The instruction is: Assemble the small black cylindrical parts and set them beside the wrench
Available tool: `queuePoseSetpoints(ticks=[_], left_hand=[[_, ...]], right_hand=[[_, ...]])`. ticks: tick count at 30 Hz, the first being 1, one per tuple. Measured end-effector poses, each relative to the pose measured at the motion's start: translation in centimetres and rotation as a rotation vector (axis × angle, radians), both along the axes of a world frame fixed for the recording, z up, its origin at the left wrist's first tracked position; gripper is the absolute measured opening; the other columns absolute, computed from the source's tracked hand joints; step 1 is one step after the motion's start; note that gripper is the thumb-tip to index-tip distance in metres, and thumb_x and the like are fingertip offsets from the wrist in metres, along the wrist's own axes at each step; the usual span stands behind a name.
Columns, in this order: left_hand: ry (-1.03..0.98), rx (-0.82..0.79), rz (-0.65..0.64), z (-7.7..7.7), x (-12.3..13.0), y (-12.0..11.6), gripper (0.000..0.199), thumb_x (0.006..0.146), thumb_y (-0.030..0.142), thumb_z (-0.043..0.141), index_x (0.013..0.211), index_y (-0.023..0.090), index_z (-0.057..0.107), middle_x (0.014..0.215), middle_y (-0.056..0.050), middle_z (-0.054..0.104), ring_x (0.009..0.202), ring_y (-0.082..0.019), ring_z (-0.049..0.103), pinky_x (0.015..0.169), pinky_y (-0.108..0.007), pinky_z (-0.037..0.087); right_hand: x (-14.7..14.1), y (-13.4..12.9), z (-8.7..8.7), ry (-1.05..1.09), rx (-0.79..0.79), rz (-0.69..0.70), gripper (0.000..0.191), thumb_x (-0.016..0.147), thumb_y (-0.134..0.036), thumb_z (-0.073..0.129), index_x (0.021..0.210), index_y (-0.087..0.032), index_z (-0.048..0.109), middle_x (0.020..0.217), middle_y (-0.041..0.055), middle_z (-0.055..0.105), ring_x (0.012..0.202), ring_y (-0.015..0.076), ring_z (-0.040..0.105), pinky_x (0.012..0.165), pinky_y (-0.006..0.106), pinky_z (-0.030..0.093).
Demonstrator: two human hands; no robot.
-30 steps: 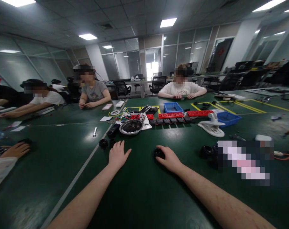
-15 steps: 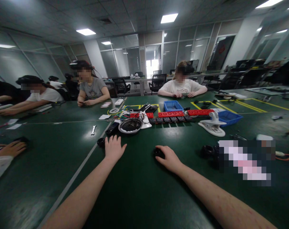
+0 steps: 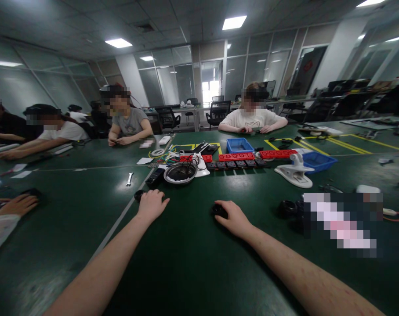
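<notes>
On the green table [image 3: 186,228], my right hand [image 3: 232,218] has its fingers curved round a small round black object [image 3: 220,210]. My left hand [image 3: 152,203] rests palm down to the left, thumb apart, beside and partly in front of another small black round object [image 3: 139,195]. Whether its fingers touch that object cannot be told. Just beyond my left hand are a black device with buttons [image 3: 155,176] and a round dish with a metal rim [image 3: 180,181].
Red socket strips [image 3: 236,156] and a blue tray [image 3: 239,145] lie further back. A white clamp stand [image 3: 297,175] stands at right, a wrench [image 3: 129,179] at left. Another person's hand [image 3: 19,205] is at far left. Other people sit across the table.
My left hand has moved slightly left and down, nearer the black object beside it, and its fingers look more bent. My right hand stays where it was on its black object.
</notes>
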State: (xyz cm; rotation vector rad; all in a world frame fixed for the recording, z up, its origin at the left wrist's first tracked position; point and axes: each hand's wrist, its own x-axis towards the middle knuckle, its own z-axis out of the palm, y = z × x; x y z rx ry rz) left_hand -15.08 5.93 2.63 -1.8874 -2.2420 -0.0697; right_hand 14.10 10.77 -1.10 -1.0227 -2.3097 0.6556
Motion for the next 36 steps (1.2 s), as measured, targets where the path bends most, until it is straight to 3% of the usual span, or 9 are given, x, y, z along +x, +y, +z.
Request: queuePoseSetpoints(ticks=[7, 13, 15, 17, 20, 23, 26, 30, 36], left_hand=[[-0.038, 0.005, -0.036, 0.4, -0.3, -0.3, 0.03, 0.08, 0.039, 0.042, 0.084, 0.02, 0.065, 0.088, -0.008, 0.064, 0.086, -0.026, 0.056, 0.083, -0.042, 0.035], [-0.073, 0.085, -0.105, 1.2, 2.1, -1.7, 0.028, 0.081, 0.035, 0.043, 0.076, 0.017, 0.065, 0.092, -0.009, 0.063, 0.103, -0.032, 0.047, 0.097, -0.059, 0.006], [-0.108, 0.09, -0.18, 1.1, 4.2, -2.6, 0.027, 0.082, 0.036, 0.042, 0.081, 0.019, 0.063, 0.091, -0.006, 0.062, 0.099, -0.027, 0.05, 0.1, -0.053, 0.011], [-0.154, 0.072, -0.262, 0.7, 6.6, -3.2, 0.026, 0.082, 0.039, 0.043, 0.085, 0.021, 0.062, 0.091, -0.003, 0.062, 0.094, -0.022, 0.053, 0.098, -0.043, 0.026], [-0.28, 0.085, -0.36, 0.0, 9.8, -3.2, 0.04, 0.08, 0.044, 0.044, 0.113, 0.021, 0.049, 0.112, -0.006, 0.054, 0.104, -0.022, 0.048, 0.09, -0.037, 0.038], [-0.391, 0.049, -0.513, -0.2, 12.1, -2.0, 0.058, 0.076, 0.045, 0.051, 0.126, 0.023, 0.035, 0.128, -0.008, 0.042, 0.117, -0.025, 0.037, 0.095, -0.041, 0.033], [-0.399, -0.097, -0.642, 0.0, 13.3, -0.9, 0.042, 0.075, 0.037, 0.055, 0.116, 0.026, 0.048, 0.12, -0.005, 0.05, 0.111, -0.024, 0.043, 0.091, -0.037, 0.038], [-0.388, -0.154, -0.64, 0.2, 12.3, -0.6, 0.028, 0.074, 0.03, 0.057, 0.102, 0.029, 0.058, 0.103, -0.001, 0.06, 0.096, -0.022, 0.054, 0.081, -0.03, 0.045], [-0.345, -0.065, -0.287, 2.2, 5.1, -1.3, 0.026, 0.064, 0.035, 0.065, 0.085, 0.02, 0.063, 0.085, -0.006, 0.062, 0.085, -0.029, 0.055, 0.075, -0.041, 0.045]], right_hand=[[-0.1, 0.1, -0.1, -0.006, -0.004, -0.002, 0.042, 0.069, -0.024, 0.058, 0.111, -0.017, 0.053, 0.103, 0.0071, 0.058, 0.097, 0.0214, 0.051, 0.087, 0.036, 0.037], [-0.1, 0.1, -0.1, -0.006, -0.03, -0.021, 0.051, 0.068, -0.023, 0.059, 0.117, -0.016, 0.048, 0.103, 0.0089, 0.057, 0.097, 0.0214, 0.051, 0.088, 0.036, 0.037], [0.0, 0.0, -0.1, -0.001, -0.053, 0.022, 0.059, 0.066, -0.023, 0.06, 0.123, -0.018, 0.042, 0.106, 0.0081, 0.056, 0.099, 0.0216, 0.05, 0.089, 0.037, 0.036], [-0.1, 0.0, -0.3, 0.015, -0.052, 0.085, 0.074, 0.064, -0.026, 0.064, 0.13, -0.02, 0.031, 0.114, 0.0081, 0.053, 0.105, 0.0234, 0.046, 0.093, 0.04, 0.032], [-0.1, 0.2, -0.9, 0.085, -0.008, 0.096, 0.09, 0.064, -0.036, 0.064, 0.136, -0.019, 0.013, 0.129, 0.0119, 0.04, 0.116, 0.0265, 0.037, 0.097, 0.045, 0.027], [-0.1, 0.6, -1.6, 0.182, -0.036, 0.008, 0.076, 0.076, -0.039, 0.051, 0.136, -0.019, 0.01, 0.128, 0.013, 0.039, 0.113, 0.0242, 0.041, 0.095, 0.044, 0.03], [-0.1, 0.9, -2.0, 0.229, -0.108, -0.08, 0.062, 0.081, -0.037, 0.043, 0.134, -0.017, 0.019, 0.115, 0.0108, 0.048, 0.1, 0.0203, 0.049, 0.09, 0.04, 0.037], [-0.1, 0.8, -1.7, 0.212, -0.092, -0.088, 0.052, 0.082, -0.035, 0.044, 0.129, -0.016, 0.031, 0.107, 0.0089, 0.052, 0.096, 0.019, 0.05, 0.088, 0.037, 0.038], [0.0, 0.6, -1.1, 0.128, -0.084, -0.066, 0.05, 0.08, -0.036, 0.048, 0.125, -0.016, 0.037, 0.103, 0.0081, 0.055, 0.097, 0.0191, 0.049, 0.088, 0.036, 0.038]])
